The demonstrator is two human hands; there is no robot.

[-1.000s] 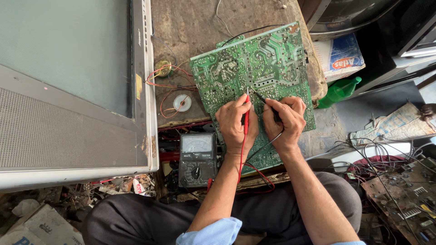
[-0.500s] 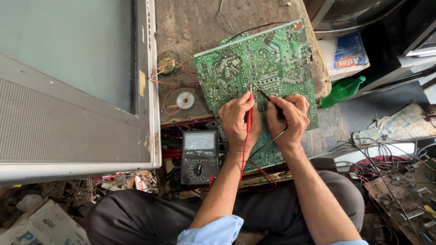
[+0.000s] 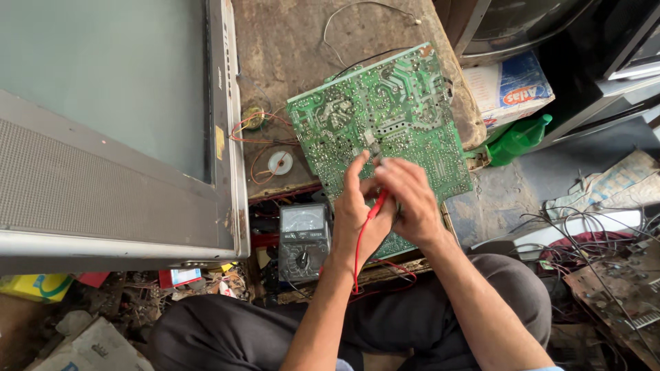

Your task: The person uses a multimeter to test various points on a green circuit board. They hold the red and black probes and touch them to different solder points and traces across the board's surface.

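A green circuit board (image 3: 385,117) lies solder side up on a worn wooden bench (image 3: 289,62). My left hand (image 3: 359,213) holds a red test probe (image 3: 377,203), its red lead trailing down toward my lap. My right hand (image 3: 407,199) is closed beside it, fingers pressed to the board near its middle; what it holds is hidden. Both hands touch each other over the board's lower half. A grey analog multimeter (image 3: 303,240) sits just left of my left wrist.
A large grey television (image 3: 110,130) fills the left. A small speaker (image 3: 280,163) with orange wires lies by the board. A cardboard box (image 3: 512,86) and a green bottle (image 3: 519,137) are at right. Tangled cables and another board (image 3: 612,275) lie lower right.
Both hands have drawn closer together and shifted slightly down the board. The black probe seen earlier in my right hand is no longer visible.
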